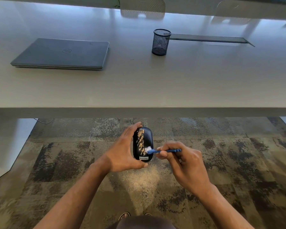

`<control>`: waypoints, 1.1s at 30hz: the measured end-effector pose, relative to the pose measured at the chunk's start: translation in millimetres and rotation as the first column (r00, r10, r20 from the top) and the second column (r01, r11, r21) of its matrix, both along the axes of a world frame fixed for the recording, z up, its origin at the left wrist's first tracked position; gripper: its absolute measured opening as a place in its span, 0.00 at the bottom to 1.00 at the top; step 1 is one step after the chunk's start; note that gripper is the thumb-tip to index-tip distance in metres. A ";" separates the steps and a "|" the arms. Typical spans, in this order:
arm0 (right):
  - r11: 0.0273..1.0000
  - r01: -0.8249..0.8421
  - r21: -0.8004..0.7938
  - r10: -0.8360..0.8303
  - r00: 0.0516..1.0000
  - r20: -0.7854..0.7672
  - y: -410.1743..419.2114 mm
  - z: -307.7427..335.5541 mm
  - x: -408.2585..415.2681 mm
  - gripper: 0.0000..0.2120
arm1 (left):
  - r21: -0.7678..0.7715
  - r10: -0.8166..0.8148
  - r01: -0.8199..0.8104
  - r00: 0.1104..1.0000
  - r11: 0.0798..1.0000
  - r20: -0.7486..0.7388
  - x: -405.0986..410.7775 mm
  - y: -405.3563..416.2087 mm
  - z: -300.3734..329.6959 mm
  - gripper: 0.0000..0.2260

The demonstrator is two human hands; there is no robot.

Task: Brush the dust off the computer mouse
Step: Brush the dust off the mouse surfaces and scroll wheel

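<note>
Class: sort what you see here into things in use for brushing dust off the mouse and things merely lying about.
In use:
- black dust-streaked Lenovo computer mouse, held in left hand
- small blue white-bristled brush, pinched in right hand

Lying about:
- closed grey Dell laptop
- black mesh pen cup
- pale desk

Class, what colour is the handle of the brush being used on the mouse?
Blue handle, white bristles; head view.
</note>
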State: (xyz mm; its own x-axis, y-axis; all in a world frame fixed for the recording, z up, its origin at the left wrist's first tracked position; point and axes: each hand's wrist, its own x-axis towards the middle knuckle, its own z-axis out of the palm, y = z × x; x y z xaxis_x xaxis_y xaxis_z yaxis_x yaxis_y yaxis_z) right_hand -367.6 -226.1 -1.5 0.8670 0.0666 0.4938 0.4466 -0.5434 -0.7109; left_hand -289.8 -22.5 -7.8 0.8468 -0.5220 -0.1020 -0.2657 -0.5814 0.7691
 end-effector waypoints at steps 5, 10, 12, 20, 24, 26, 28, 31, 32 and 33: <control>0.995 -0.002 0.101 0.007 0.999 -0.043 -8.0 4.5 4.0 0.05 | -0.017 0.012 -0.012 1.000 1.000 0.002 -0.2 -0.1 1.4 0.55; 0.950 0.177 0.256 -0.146 0.980 -0.137 -13.0 14.3 31.2 0.04 | -0.037 0.007 -0.007 1.000 0.999 -0.011 0.1 -0.8 1.0 0.55; 0.946 0.202 0.253 -0.163 0.973 -0.165 -9.8 12.3 41.4 0.04 | -0.048 0.004 -0.004 1.000 0.999 -0.012 -0.2 -1.2 1.4 0.54; 0.963 0.167 0.210 -0.136 0.979 -0.152 -3.2 -7.4 25.9 0.07 | -0.049 0.026 -0.026 1.000 0.998 0.002 2.8 5.2 -1.2 0.55; 0.970 0.119 0.210 -0.105 0.992 -0.076 0.3 -14.0 3.6 0.05 | -0.061 0.044 -0.044 0.999 0.997 0.000 3.0 8.1 -1.3 0.54; 0.970 0.101 0.222 -0.089 0.994 -0.064 2.4 -16.0 -5.8 0.06 | -0.064 0.052 -0.051 0.999 0.997 0.004 4.2 9.2 -0.6 0.54; 0.974 0.073 0.213 -0.065 0.997 -0.045 4.3 -16.6 -12.4 0.06 | -0.068 0.052 -0.052 0.999 0.996 0.004 5.3 9.5 0.8 0.53; 0.976 0.054 0.209 -0.052 0.999 -0.016 4.1 -13.4 -12.6 0.06 | -0.071 0.045 -0.045 0.999 0.996 0.004 6.4 8.8 2.0 0.53; 0.974 0.063 0.219 -0.062 0.998 -0.010 2.7 -11.3 -9.7 0.06 | -0.070 0.040 -0.040 0.999 0.997 0.005 6.2 8.0 2.3 0.53; 0.969 0.077 0.233 -0.078 0.997 -0.005 0.5 -8.7 -5.4 0.06 | -0.067 0.037 -0.036 0.999 0.997 0.005 5.8 7.3 2.1 0.53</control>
